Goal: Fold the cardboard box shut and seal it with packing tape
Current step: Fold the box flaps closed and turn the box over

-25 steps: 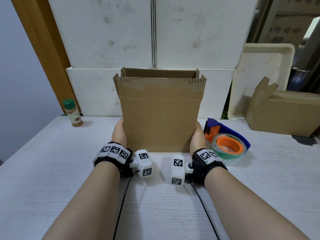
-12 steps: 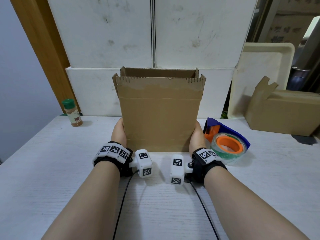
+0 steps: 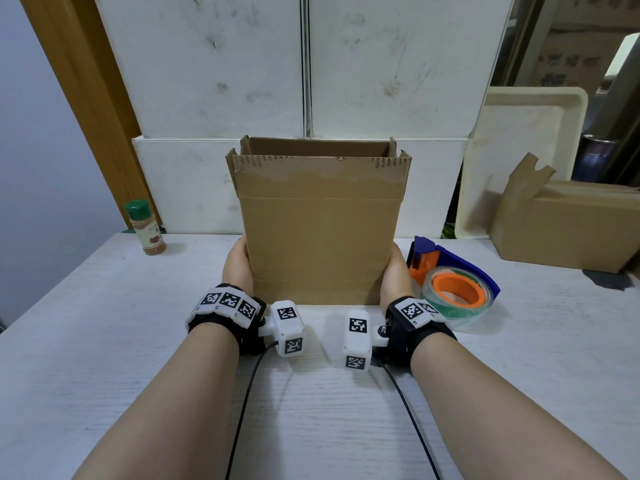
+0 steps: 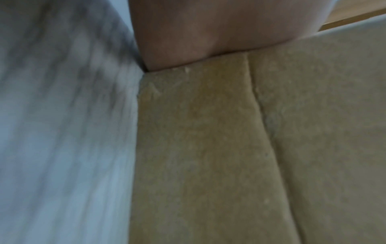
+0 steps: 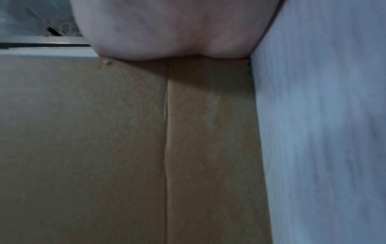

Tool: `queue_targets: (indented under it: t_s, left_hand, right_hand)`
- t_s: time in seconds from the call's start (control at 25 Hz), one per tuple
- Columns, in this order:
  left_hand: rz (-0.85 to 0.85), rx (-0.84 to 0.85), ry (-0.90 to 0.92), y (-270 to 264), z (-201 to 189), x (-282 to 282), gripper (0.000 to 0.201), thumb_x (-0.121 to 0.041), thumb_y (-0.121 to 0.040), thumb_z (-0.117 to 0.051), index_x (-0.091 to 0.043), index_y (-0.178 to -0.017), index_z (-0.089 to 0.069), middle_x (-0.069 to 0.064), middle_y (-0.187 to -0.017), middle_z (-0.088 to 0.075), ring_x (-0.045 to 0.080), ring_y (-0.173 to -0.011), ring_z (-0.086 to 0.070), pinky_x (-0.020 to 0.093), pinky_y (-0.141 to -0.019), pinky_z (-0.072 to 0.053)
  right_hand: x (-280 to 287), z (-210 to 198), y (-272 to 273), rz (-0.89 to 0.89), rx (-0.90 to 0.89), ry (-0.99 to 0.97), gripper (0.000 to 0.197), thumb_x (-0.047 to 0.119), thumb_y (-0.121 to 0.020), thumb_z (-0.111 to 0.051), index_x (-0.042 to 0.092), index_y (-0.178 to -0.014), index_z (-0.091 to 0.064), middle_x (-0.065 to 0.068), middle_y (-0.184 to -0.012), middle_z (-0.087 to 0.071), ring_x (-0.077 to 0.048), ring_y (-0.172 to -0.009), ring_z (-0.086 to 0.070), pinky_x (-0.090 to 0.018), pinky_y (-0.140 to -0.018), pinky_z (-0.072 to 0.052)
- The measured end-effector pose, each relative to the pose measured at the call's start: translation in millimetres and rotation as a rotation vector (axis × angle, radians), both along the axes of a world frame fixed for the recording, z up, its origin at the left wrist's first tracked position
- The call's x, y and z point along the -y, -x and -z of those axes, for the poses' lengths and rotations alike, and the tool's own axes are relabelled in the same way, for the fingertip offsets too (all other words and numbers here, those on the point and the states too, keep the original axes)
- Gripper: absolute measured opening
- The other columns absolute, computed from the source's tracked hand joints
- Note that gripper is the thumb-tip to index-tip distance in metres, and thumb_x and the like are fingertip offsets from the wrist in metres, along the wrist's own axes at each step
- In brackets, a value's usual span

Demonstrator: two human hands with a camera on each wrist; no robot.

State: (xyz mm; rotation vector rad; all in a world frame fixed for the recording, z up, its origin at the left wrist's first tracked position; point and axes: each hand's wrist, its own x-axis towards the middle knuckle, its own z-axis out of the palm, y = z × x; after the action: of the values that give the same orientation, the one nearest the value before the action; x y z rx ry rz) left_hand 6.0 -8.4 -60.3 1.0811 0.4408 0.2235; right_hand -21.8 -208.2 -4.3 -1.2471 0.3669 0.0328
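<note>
**One open box between two hands on the desk**

One cardboard box (image 3: 322, 230) stands upright in the middle of the white desk (image 3: 104, 341), its top flaps raised and the opening uncovered. Two hands flank its lower part. The left hand (image 3: 237, 268) lies against the box's left side and the right hand (image 3: 394, 275) against its right side, so the hands are apart with the box between them. From the head view the fingers run behind the box walls and cannot be seen, so whether they are curled or flat cannot be told. Both wrist views show only the base of a palm pressed to cardboard where the box meets the desk.

One tape dispenser (image 3: 453, 278), blue with an orange core and a roll of clear packing tape, lies on the desk just beside the right hand, not held. One spice bottle (image 3: 145, 227) with a green cap stands near the desk's far left edge, well apart from the box. One second cardboard piece (image 3: 568, 220) sits at the far right, with one pale tray (image 3: 526, 133) leaning upright behind it. Each wrist carries one black band with printed markers and one white camera block; two black cables trail toward the person.
</note>
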Motion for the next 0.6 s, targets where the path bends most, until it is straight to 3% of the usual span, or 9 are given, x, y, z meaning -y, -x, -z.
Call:
queue_targets:
  t_s: [0.08, 0.12, 0.2, 0.28, 0.32, 0.36, 0.44, 0.48, 0.6]
  left_hand:
    - [0.0, 0.019, 0.0, 3.8, -1.1, 1.3, 0.053, -0.03, -0.091, -0.044, -0.021, -0.039, -0.051, -0.01, -0.04, -0.048, 0.012, -0.034, -0.046, 0.016, -0.046, -0.041]
    - [-0.004, -0.002, -0.005, 5.0, -3.6, 1.9, 0.056, -0.03, -0.092, -0.043, -0.02, -0.038, -0.053, -0.01, -0.039, -0.05, 0.013, -0.033, -0.047, 0.016, -0.047, -0.042]
    - [-0.047, -0.112, -0.14, 4.4, -8.7, 0.0, 0.046, -0.02, -0.092, -0.044, -0.017, -0.047, -0.052, -0.001, -0.048, -0.051, 0.022, -0.051, -0.051, 0.021, -0.055, -0.04]
    - [-0.165, -0.195, -0.333, 1.9, -10.3, -5.6, 0.038, -0.003, -0.096, -0.037, -0.006, -0.058, -0.046, 0.009, -0.062, -0.047, 0.028, -0.076, -0.047, 0.028, -0.066, -0.037]
    - [-0.208, -0.181, -0.345, -2.2, -6.7, -11.8, 0.034, 0.0, -0.096, -0.035, 0.003, -0.068, -0.052, 0.018, -0.073, -0.055, 0.034, -0.087, -0.05, 0.03, -0.076, -0.04]
    - [-0.182, -0.173, -0.324, -3.0, -6.9, -15.6, 0.028, -0.001, -0.096, -0.036, 0.008, -0.084, -0.06, 0.026, -0.094, -0.062, 0.038, -0.101, -0.054, 0.035, -0.091, -0.044]
    - [-0.109, -0.143, -0.338, -3.1, -6.8, -24.6, 0.03, -0.011, -0.094, -0.041, 0.0, -0.11, -0.064, 0.021, -0.125, -0.061, 0.031, -0.117, -0.056, 0.038, -0.107, -0.041]
    - [-0.107, -0.128, -0.308, -1.0, -9.0, -26.9, 0.031, -0.014, -0.094, -0.041, -0.004, -0.114, -0.062, 0.017, -0.13, -0.059, 0.024, -0.115, -0.056, 0.034, -0.105, -0.041]
    - [-0.053, -0.098, -0.242, 7.9, -16.3, -24.6, 0.032, -0.015, -0.097, -0.042, -0.003, -0.122, -0.058, 0.014, -0.134, -0.055, 0.02, -0.113, -0.053, 0.033, -0.101, -0.038]
  right_hand:
    - [-0.6, 1.1, -4.3, -0.022, 0.028, 0.012, 0.039, 0.026, -0.101, -0.039, 0.023, -0.062, -0.043, 0.016, -0.031, -0.053, -0.007, -0.064, -0.046, -0.008, -0.055, -0.033]
    - [-0.2, -0.1, -4.0, -0.031, 0.057, 0.036, 0.039, 0.024, -0.101, -0.038, 0.023, -0.062, -0.04, 0.016, -0.04, -0.054, -0.005, -0.064, -0.043, -0.008, -0.055, -0.032]
    - [0.5, 2.1, -7.3, 0.005, 0.053, 0.05, 0.037, 0.021, -0.101, -0.039, 0.025, -0.065, -0.031, 0.016, -0.065, -0.039, 0.005, -0.062, -0.033, -0.003, -0.052, -0.034]
    - [-1.3, 12.6, -21.3, 0.008, 0.023, 0.044, 0.022, 0.031, -0.097, -0.049, 0.024, -0.077, -0.042, 0.013, -0.073, -0.043, 0.003, -0.07, -0.046, -0.001, -0.066, -0.036]
    - [1.2, 27.8, -35.5, 0.001, -0.012, 0.046, 0.023, 0.044, -0.089, -0.057, 0.022, -0.082, -0.053, 0.01, -0.079, -0.056, -0.005, -0.08, -0.056, -0.01, -0.079, -0.041]
    - [14.9, 63.7, -72.5, 0.048, -0.058, 0.074, 0.041, 0.061, -0.073, -0.066, 0.022, -0.086, -0.06, 0.005, -0.086, -0.065, -0.012, -0.085, -0.061, -0.02, -0.089, -0.041]
    - [25.7, 114.0, -122.4, 0.113, -0.056, 0.12, 0.085, 0.084, -0.037, -0.068, 0.027, -0.1, -0.064, 0.005, -0.1, -0.071, -0.014, -0.092, -0.064, -0.033, -0.098, -0.044]
    - [24.8, 112.1, -121.8, 0.107, -0.034, 0.098, 0.086, 0.086, -0.037, -0.066, 0.027, -0.1, -0.065, 0.006, -0.099, -0.071, -0.012, -0.091, -0.065, -0.033, -0.098, -0.045]
    - [5.6, 37.0, -47.8, -0.072, -0.03, 0.053, 0.037, 0.055, -0.09, -0.046, 0.022, -0.091, -0.062, 0.007, -0.084, -0.065, -0.011, -0.081, -0.058, -0.026, -0.092, -0.041]
